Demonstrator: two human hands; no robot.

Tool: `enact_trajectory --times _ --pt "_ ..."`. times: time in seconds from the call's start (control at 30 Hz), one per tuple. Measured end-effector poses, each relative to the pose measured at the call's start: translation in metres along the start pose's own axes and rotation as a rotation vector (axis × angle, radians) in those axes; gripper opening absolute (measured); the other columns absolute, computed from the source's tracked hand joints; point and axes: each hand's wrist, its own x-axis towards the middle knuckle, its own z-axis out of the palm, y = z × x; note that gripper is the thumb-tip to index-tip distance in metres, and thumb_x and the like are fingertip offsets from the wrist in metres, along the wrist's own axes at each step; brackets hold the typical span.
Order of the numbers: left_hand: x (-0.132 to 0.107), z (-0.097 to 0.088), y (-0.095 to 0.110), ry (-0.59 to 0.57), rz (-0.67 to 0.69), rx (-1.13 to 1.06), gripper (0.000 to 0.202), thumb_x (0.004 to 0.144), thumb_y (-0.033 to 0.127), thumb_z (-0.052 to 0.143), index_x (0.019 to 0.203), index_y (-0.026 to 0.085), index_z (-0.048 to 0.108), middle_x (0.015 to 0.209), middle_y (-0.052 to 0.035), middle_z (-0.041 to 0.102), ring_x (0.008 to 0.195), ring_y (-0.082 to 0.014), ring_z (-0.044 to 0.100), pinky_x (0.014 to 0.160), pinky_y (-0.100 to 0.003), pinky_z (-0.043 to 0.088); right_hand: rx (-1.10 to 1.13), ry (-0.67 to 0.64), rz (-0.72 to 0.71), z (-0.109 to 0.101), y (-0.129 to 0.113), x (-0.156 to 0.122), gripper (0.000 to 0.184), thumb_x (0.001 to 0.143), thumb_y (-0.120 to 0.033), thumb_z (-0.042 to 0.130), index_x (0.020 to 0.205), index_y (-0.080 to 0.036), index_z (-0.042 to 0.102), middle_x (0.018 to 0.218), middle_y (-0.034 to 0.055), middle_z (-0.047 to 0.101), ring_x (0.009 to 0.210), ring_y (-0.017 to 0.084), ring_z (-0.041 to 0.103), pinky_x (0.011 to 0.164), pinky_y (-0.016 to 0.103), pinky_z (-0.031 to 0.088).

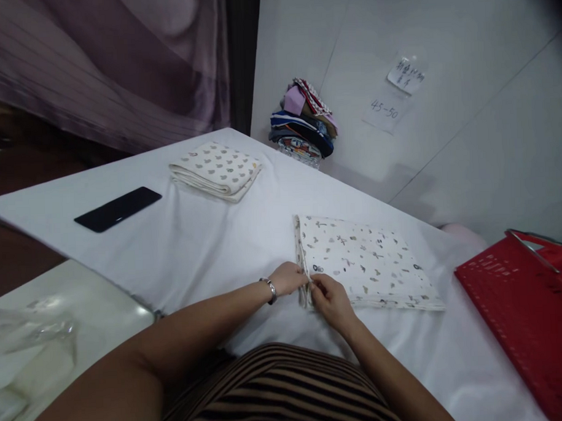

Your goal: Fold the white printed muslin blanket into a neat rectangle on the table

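A folded white cloth with small printed figures (pixel 366 263) lies flat on the white table cover (pixel 208 237) in front of me. My left hand (pixel 289 278), with a bracelet at the wrist, pinches the cloth's near left corner. My right hand (pixel 329 298) is closed on the same corner right beside it, fingertips nearly touching the left hand. A second folded cloth with a heart-like print (pixel 217 170) rests farther back on the left, untouched.
A black phone (pixel 118 208) lies at the left of the table. A pile of coloured fabrics (pixel 305 120) sits against the wall at the back. A red plastic basket (pixel 528 312) stands at the right edge. A clear plastic bag (pixel 28 348) lies at lower left.
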Motion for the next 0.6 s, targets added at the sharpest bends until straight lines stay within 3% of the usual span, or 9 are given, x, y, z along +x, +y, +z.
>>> enact_trajectory --times 0.1,0.2,0.33,0.43,0.6 --pt "0.000 -0.001 0.001 -0.008 0.006 0.015 0.023 0.065 0.035 0.047 0.056 0.016 0.055 0.037 0.0036 0.041 0.041 -0.0109 0.045 0.044 -0.022 0.030 0.002 0.052 0.040 -0.011 0.008 0.014 0.025 0.086 -0.032 0.043 0.088 -0.019 0.064 0.079 0.0037 0.065 0.072 0.018 0.059 0.067 0.029 0.047" --pt "0.000 -0.001 0.000 -0.005 0.016 0.002 0.020 0.065 0.031 0.045 0.057 0.016 0.055 0.037 0.0035 0.042 0.041 -0.0119 0.047 0.044 -0.023 0.032 -0.156 0.137 0.043 -0.021 0.023 0.032 0.030 0.086 -0.033 0.041 0.100 -0.019 0.063 0.096 0.0080 0.065 0.088 0.021 0.059 0.078 0.035 0.047" --pt "0.000 -0.002 -0.001 -0.032 0.027 0.004 0.019 0.065 0.030 0.044 0.058 0.017 0.056 0.038 0.0032 0.043 0.042 -0.0123 0.048 0.045 -0.023 0.034 -0.415 -0.022 -0.013 -0.023 0.047 0.045 0.047 0.088 -0.038 0.040 0.129 -0.017 0.048 0.137 0.0115 0.043 0.129 0.026 0.033 0.103 0.046 0.029" --pt "-0.002 -0.003 0.000 -0.025 0.036 -0.003 0.016 0.064 0.029 0.045 0.055 0.017 0.053 0.038 0.0035 0.043 0.041 -0.0114 0.046 0.044 -0.023 0.033 -0.555 -0.141 0.056 -0.019 0.059 0.044 0.054 0.090 -0.045 0.036 0.138 -0.018 0.037 0.146 0.0099 0.028 0.136 0.027 0.018 0.107 0.050 0.019" --pt "-0.002 -0.004 0.002 -0.017 0.031 -0.017 0.014 0.062 0.028 0.047 0.054 0.018 0.050 0.038 0.0039 0.043 0.040 -0.0106 0.044 0.043 -0.022 0.032 -0.640 -0.169 0.135 -0.017 0.059 0.040 0.055 0.092 -0.047 0.031 0.140 -0.020 0.032 0.149 0.0081 0.021 0.137 0.025 0.014 0.108 0.051 0.014"
